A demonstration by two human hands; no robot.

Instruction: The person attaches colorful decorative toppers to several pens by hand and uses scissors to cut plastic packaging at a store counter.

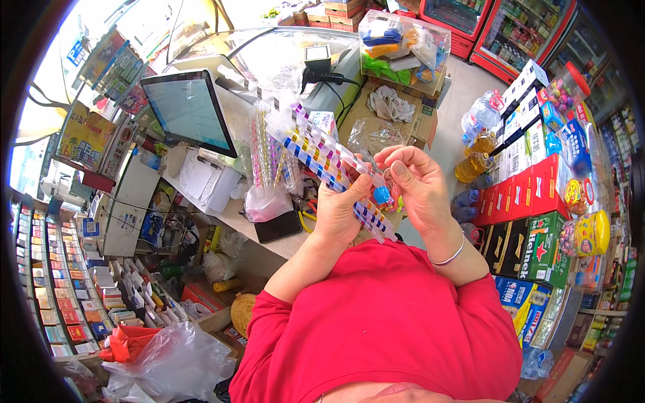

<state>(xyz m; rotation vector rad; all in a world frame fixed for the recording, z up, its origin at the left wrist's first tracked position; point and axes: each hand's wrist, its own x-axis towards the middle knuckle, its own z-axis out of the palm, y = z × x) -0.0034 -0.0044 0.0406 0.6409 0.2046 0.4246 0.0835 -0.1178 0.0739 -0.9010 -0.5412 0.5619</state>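
My left hand (341, 209) is wrapped round a bundle of long clear plastic tubes (310, 156) with blue, gold and purple bands. The bundle slants from the upper left down to my chest. Close to its lower part is a small bright blue piece (381, 195), with something clear and pinkish around it. Just right of the tubes is my right hand (418, 183), its thumb and fingers pinched together. Whatever lies between those fingertips is too small to make out. More banded tubes (263, 144) stand in a clear bag on the counter beyond my left hand.
A monitor (188, 111) and a dark flat device (278, 227) are on the counter (245, 232) to the left. Ahead stands a clear bin (405, 50) of mixed goods. Stacked drink cartons (514, 195) and jars line the right. A plastic bag (171, 359) lies at lower left.
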